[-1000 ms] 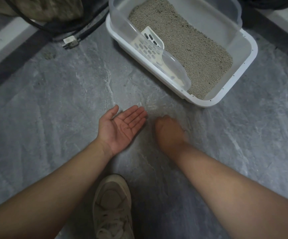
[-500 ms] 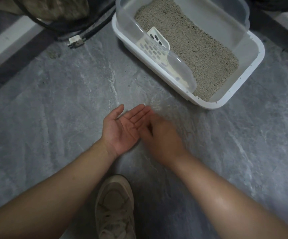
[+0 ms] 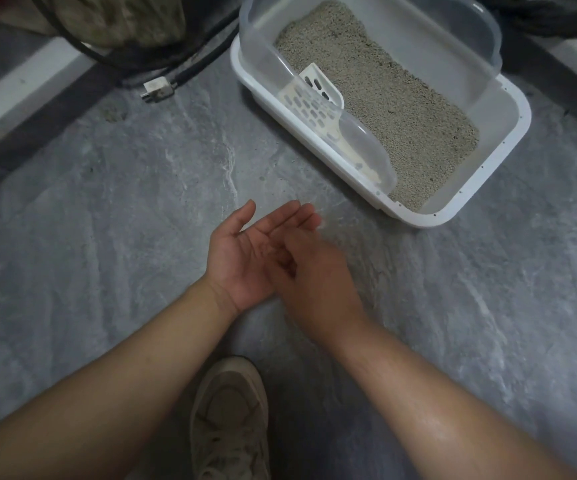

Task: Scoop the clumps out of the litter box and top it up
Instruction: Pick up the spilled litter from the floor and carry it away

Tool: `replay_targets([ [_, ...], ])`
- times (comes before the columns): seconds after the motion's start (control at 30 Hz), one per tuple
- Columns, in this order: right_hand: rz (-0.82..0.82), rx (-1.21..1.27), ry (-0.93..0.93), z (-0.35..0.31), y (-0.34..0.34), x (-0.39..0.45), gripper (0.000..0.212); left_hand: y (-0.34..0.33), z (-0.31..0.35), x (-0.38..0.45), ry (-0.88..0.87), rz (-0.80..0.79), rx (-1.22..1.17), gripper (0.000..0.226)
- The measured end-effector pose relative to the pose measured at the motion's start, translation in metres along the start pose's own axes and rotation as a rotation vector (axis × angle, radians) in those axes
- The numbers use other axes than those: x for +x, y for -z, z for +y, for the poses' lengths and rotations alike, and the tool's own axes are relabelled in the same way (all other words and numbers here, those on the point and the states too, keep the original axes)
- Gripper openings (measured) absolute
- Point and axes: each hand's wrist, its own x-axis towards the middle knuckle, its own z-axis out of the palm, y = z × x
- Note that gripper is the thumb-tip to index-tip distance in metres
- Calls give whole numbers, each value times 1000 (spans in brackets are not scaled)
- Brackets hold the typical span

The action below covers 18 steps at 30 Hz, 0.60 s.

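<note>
A white litter box (image 3: pixel 508 140) with a clear plastic rim stands on the grey floor at upper right, filled with beige litter (image 3: pixel 394 98). A white slotted scoop (image 3: pixel 314 98) leans inside its near-left wall. Well short of the box, my left hand (image 3: pixel 245 258) lies palm up with fingers straight, low over the floor. My right hand (image 3: pixel 318 275) is palm down across the left palm, its fingers touching it and partly hidden and blurred. Neither hand holds a tool.
A beige sneaker (image 3: pixel 228 420) stands on the floor at bottom centre between my forearms. Black cables and a white plug (image 3: pixel 157 87) lie at upper left beside a crumpled cloth (image 3: pixel 117 19). More dark cable lies at the top right corner.
My right hand has slid left from the floor onto my open left palm. The left hand has stayed palm up. The view has shifted slightly.
</note>
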Motion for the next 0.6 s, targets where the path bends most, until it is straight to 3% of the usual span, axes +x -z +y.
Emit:
replay_targets([
  [0.1, 96, -9, 39, 10, 8, 1, 10, 6, 3, 1, -17, 35, 0, 54],
  [0.2, 165, -114, -101, 37, 23, 3, 16, 13, 3, 1, -62, 93, -41, 53],
  [0.33, -32, -307, -458, 78, 27, -1, 42, 23, 4, -1, -97, 162, -53, 53],
  [0.47, -141, -428, -424, 88, 13, -9, 36, 28, 3, -1, -104, 196, -51, 52],
  [0.6, -104, -441, -370, 91, 0, -11, 19, 28, 0, -1, -97, 203, -40, 52],
])
